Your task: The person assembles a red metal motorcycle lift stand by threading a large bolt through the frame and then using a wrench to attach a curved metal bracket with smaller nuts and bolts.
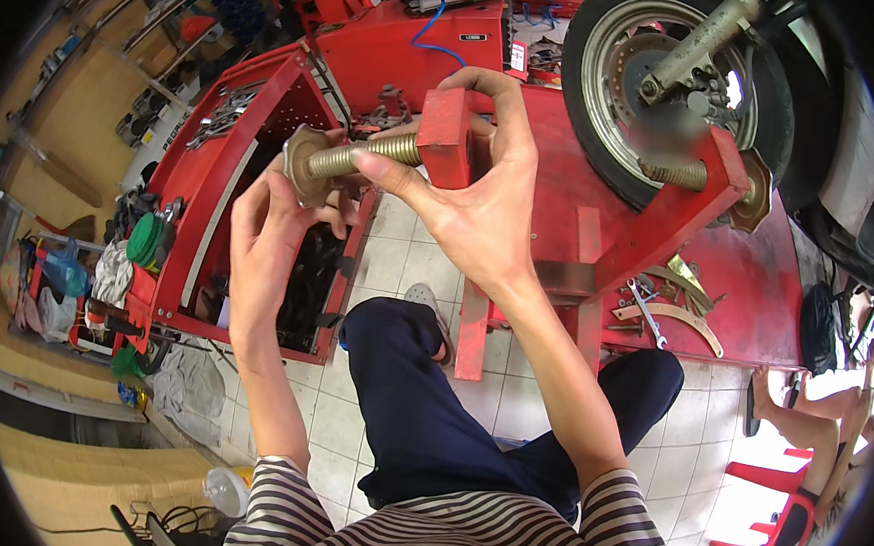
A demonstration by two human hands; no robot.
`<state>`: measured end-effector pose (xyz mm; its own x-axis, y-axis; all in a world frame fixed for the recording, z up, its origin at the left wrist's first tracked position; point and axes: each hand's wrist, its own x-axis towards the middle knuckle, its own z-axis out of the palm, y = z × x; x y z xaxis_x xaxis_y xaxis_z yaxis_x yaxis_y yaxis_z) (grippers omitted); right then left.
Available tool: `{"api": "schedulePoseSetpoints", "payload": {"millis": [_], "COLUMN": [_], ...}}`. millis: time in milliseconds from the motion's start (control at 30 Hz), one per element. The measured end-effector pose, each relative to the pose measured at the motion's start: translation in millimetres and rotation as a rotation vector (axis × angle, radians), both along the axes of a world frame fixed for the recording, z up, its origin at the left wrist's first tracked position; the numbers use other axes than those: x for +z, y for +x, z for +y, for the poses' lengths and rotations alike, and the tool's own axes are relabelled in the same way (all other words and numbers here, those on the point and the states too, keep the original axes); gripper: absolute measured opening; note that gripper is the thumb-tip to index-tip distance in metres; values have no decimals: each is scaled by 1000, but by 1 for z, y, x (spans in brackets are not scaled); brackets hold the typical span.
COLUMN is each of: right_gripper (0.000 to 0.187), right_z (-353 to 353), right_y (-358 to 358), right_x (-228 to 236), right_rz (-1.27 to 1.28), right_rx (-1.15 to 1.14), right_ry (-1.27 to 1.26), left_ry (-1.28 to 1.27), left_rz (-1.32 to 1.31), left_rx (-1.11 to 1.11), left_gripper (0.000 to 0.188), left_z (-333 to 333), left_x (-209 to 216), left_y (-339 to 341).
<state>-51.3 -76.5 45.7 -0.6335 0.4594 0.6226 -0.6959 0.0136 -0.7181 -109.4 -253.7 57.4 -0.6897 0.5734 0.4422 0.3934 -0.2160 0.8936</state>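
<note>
Nearest the camera, the person's striped shirt and dark trousers filled the lower frame, one knee raised over the tiled floor (pixel 378 259).

Above the knee, both hands met on a threaded screw (pixel 364 155) — a thick, brass-coloured bolt running through a red block (pixel 444 136). The left hand (pixel 264 242) had its grip curled around the lobed knob (pixel 302 163) at the screw's outer end, fingers closed on it from below. The right hand (pixel 472 190) pinched the screw and block together, thumb lying along the thread and fingers hooked over the block's top.

The assembly looked like solid steel: heavy for its size, quite stiff, in no danger of breaking, and likely greasy along the thread, so the bare thread would make a slippery hold. The lobed knob and the square block seemed the surest places to take it.

Farther off, a matching screw and red clamp arm (pixel 708 179) pressed against the motorcycle wheel (pixel 669 82) on a red lift stand (pixel 565 151), with wrenches (pixel 645 311) lying on its deck.

Much stayed unclear. The right palm hid the block's far side and whatever joined it to the stand, and the left fingers covered the knob's back. The red tool cart (pixel 244 161) at left held parts too dark to tell apart, and another person's legs at the right edge were cut off.
</note>
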Motion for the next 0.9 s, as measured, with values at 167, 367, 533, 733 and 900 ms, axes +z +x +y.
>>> {"api": "schedulePoseSetpoints", "payload": {"millis": [167,367,533,733,900], "right_gripper": [56,58,63,69,65], "right_z": [7,8,7,6,14], "right_y": [0,1,-6,-2,9], "right_x": [2,9,-4,-2,10], "right_rz": [57,-1,17,52,-36], "right_rx": [-67,-110,-12,27,-65], "right_ry": [141,217,77,88,214], "left_ry": [-64,55,245,18,-100], "left_rz": [202,353,8,-55,232], "left_rx": [2,-76,-112,-43,-51], "left_gripper": [59,63,63,60,56], "left_z": [-1,6,19,5,2], "left_x": [15,10,1,0,11], "left_y": [-5,-11,-5,-3,-12]}}
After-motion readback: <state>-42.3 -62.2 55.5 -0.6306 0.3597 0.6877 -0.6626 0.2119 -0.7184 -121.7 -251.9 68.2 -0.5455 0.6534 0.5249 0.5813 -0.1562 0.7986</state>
